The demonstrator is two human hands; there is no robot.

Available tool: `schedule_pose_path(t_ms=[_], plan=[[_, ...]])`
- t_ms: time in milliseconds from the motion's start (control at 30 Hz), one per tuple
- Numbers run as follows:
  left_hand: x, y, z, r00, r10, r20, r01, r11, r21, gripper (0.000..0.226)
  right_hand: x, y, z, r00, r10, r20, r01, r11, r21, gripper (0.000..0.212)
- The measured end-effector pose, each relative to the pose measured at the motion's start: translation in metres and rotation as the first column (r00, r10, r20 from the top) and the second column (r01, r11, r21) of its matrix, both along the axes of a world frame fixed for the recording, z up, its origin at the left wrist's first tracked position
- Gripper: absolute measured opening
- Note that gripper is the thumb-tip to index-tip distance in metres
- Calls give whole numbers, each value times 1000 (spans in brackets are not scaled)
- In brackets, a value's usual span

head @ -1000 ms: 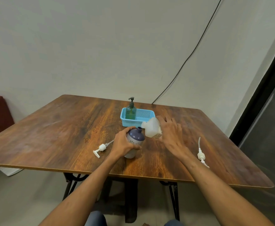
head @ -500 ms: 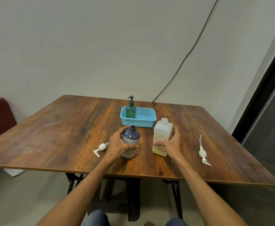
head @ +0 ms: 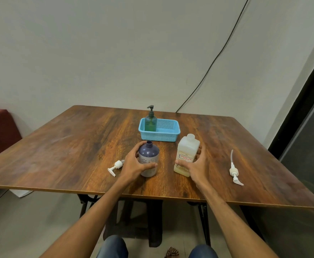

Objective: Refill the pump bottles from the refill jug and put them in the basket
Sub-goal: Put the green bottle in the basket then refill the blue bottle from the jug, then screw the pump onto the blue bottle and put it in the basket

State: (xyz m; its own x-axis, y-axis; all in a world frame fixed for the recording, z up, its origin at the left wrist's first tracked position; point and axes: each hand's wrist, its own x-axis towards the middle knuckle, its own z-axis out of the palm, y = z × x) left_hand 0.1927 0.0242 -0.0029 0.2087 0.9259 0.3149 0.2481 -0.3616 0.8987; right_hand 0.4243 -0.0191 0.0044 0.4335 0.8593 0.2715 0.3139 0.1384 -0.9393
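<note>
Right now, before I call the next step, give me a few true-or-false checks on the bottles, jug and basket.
1. The purple bottle has its pump on. False: its neck is open, and a pump lies on the table to its left.
2. The green bottle stands in the basket. True.
3. The jug is tipped over the purple bottle. False: it stands upright on the table, with the right hand round it.
4. The left hand holds the purple bottle. True.
</note>
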Motion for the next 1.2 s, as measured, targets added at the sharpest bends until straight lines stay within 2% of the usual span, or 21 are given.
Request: schedule_pose_path(t_ms=[133,233,300,367,433,500,567,633,733,900,1067,1200], plan=[[0,-3,3,1000,-21,3,21,999,-38,86,4,1,-8,1000,20,-5,-20,999,-34,95],[-1,-5,5,999,-51,-9,50,994,-93,103,1,-5,-10,1000,-7,-10,6,1000,-29,108],[-3,-8,7,998,-66,-9,64,991,-118,114,-6,-11,-1,996,-87,35,86,996,27,112],[-9,-10,10,998,-65,-9,64,992,-107,117,-16,-19,12,963,-232,140,213,967,136,104],[-18,-12,12,999,-38,-13,37,996,-84,118,-30,-29,25,899,-373,230,298,906,301,87],[-31,-14,13,1000,-17,-21,15,997,-77,116,-48,-38,32,860,-436,265,282,839,465,71],[-44,-16,12,997,-3,-76,-2,998,-65,106,-67,-42,31,861,-408,303,195,817,543,60],[-57,-16,7,988,47,-150,-53,998,-33,86,-84,-41,22,885,-315,342,97,845,526,51],[-73,-12,-7,961,161,-223,-160,987,24,61,-104,-34,7,913,-152,378,-16,913,407,49],[-84,-4,-25,888,302,-347,-280,953,113,55,-120,-17,-17,948,-52,314,-21,974,226,72],[-83,0,-36,855,295,-426,-270,955,120,54,-125,-3,-31,963,-8,268,-16,996,87,94],[-84,6,-42,840,297,-454,-259,955,146,39,-125,7,-36,975,30,219,-39,999,36,97]])
